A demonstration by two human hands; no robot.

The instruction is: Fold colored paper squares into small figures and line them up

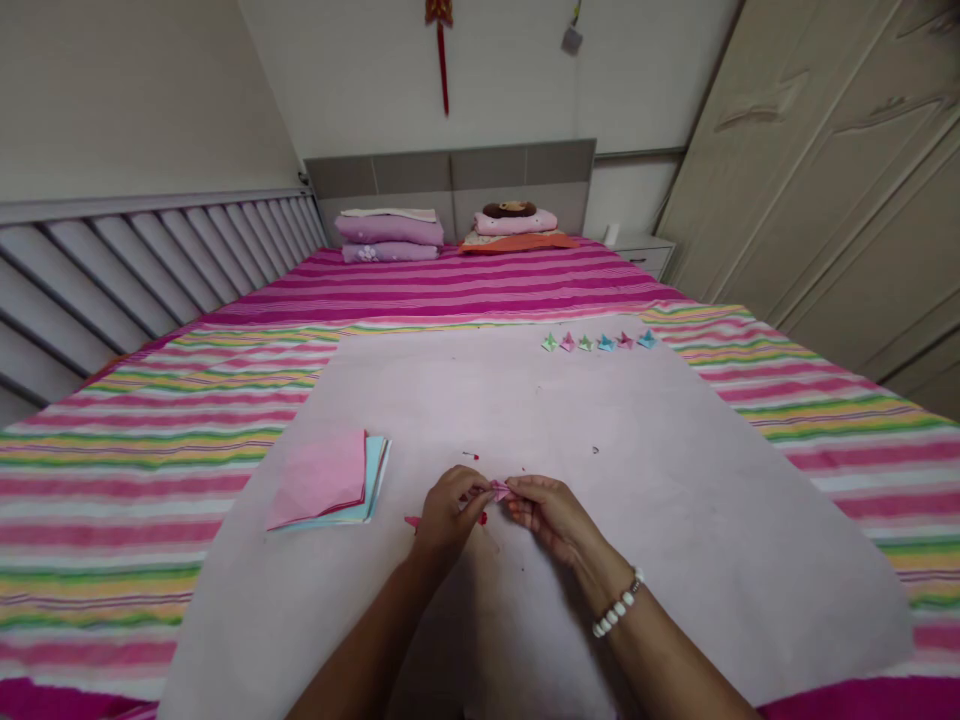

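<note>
A small pink folded paper piece is pinched between my two hands, above the pale sheet. My left hand has its thumb and fingertips closed on the piece's left end. My right hand, with a white beaded bracelet on its wrist, pinches the right end. Red bits of paper or a red-handled tool show partly behind the left hand; their kind is unclear. Left of my left hand lies a stack of coloured paper, pink on top with red, blue and white sheets beneath.
Several small folded paper figures in green, pink and blue stand in a row at the sheet's far right. A tiny red-and-white item and a dark scrap lie on the sheet. The striped bed surrounds it, with folded bedding behind.
</note>
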